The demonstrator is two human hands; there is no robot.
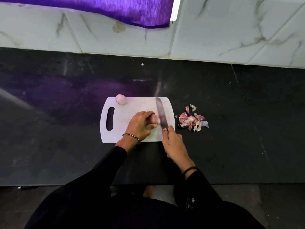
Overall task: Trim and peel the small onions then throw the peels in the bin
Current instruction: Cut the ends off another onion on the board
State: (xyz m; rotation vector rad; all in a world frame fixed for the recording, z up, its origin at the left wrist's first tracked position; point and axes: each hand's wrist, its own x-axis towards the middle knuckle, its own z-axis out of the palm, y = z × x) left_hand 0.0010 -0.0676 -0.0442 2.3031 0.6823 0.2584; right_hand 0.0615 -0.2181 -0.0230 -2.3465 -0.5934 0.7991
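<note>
A white cutting board with a handle slot lies on the dark counter. My left hand presses a small pink onion against the board. My right hand grips the handle of a knife, and the blade lies across the board right against the onion's right end. A second small onion, pale and peeled-looking, rests at the board's far left corner. A heap of pink and white peels lies on the counter just right of the board.
The dark stone counter stretches wide on both sides. A marble-tiled wall rises behind it, with a purple curtain hanging at the top. The counter's front edge runs below my arms. No bin is in view.
</note>
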